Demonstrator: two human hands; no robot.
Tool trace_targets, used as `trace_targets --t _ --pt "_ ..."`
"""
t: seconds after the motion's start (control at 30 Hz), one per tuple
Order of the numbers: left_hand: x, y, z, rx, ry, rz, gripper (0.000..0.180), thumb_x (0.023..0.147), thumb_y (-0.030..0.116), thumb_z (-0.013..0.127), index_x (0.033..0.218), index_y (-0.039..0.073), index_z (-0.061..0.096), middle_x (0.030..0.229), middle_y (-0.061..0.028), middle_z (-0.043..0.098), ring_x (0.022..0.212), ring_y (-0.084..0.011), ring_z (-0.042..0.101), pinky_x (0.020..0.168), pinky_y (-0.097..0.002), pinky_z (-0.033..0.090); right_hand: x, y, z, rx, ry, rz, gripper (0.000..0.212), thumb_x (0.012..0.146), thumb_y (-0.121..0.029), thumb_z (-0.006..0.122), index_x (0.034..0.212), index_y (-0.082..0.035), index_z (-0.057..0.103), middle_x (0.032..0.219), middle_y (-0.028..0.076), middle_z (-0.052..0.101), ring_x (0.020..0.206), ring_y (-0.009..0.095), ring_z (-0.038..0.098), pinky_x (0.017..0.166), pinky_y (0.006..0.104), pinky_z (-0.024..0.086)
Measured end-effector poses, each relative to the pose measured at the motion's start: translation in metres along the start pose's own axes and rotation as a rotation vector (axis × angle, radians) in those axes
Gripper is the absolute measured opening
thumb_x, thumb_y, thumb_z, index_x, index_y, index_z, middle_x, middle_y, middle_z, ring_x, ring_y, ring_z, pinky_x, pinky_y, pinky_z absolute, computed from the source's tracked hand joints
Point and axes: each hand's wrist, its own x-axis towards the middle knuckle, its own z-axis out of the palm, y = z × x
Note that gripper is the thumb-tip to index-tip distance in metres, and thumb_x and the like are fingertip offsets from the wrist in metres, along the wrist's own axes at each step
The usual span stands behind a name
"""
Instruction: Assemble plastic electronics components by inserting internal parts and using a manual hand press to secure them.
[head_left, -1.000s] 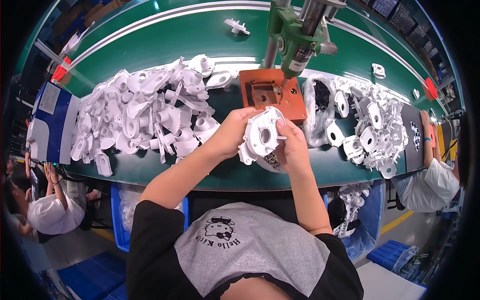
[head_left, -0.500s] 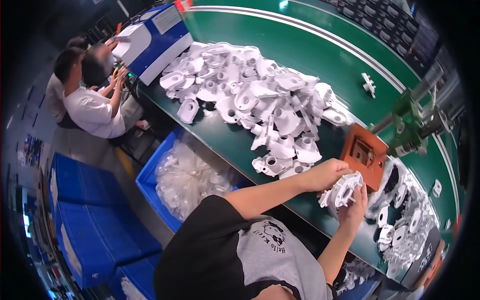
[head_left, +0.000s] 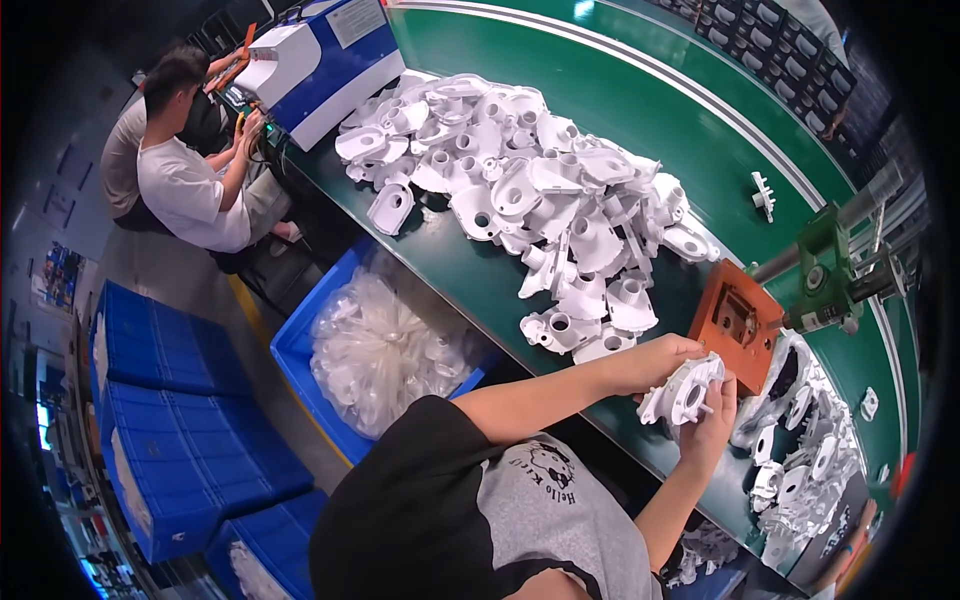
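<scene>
Both my hands hold one white molded plastic part [head_left: 684, 392] with a round opening and small pegs, just in front of the orange fixture block [head_left: 712, 318]. My left hand [head_left: 650, 366] is closed on its upper left side, fingers partly hidden behind it. My right hand [head_left: 708, 425] grips the opposite side from below, fingers curled round the edge. The fixture block has a recess with a dark shape in it and stands under a green press [head_left: 822, 265]. A large heap of similar white parts [head_left: 560, 185] lies to the left of the block.
More white parts [head_left: 800, 455] are piled right of the fixture. A single part [head_left: 763, 195] lies on the green surface at the far right. A blue bin with plastic bags [head_left: 385, 360] stands below the table edge. Blue crates [head_left: 190, 460] and two seated people [head_left: 185, 185] are at left.
The view has shifted slightly. The white part has turned a little in my hands, so its round opening shows more plainly. Both hands keep their hold near the fixture block.
</scene>
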Motion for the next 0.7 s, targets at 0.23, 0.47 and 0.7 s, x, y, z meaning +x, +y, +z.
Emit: trace_targets --t 0.23,0.47,0.7 --pt "-0.004 0.009 0.009 0.097 0.033 0.039 0.023 0.097 0.023 0.047 0.09 0.004 0.058 0.08 0.0038 0.057 0.07 -0.0008 0.051 0.059 -0.0203 0.043 -0.008 -0.003 -0.007 0.016 0.131 0.063 0.026 0.092 -0.011 0.052 0.115 -0.001 0.051 0.109 0.008 0.059 0.096 0.017 0.06 0.084 0.0322 0.049" --pt "-0.004 0.011 0.014 0.035 0.078 0.04 0.027 0.097 0.021 0.046 0.081 0.001 0.056 0.074 0.0023 0.055 0.066 -0.0022 0.049 0.057 -0.0209 0.042 -0.013 -0.009 -0.004 0.067 0.262 0.109 0.033 0.091 -0.01 0.051 0.122 -0.001 0.049 0.113 0.01 0.059 0.099 0.02 0.06 0.085 0.0351 0.05" --pt "0.002 -0.003 0.009 0.112 0.051 0.023 0.022 0.098 0.02 0.047 0.089 0.003 0.058 0.081 0.0036 0.057 0.073 -0.0002 0.051 0.06 -0.0188 0.043 -0.012 0.001 -0.01 0.048 0.041 0.043 0.019 0.091 -0.007 0.049 0.109 -0.003 0.052 0.107 0.006 0.059 0.098 0.016 0.058 0.088 0.0335 0.048"
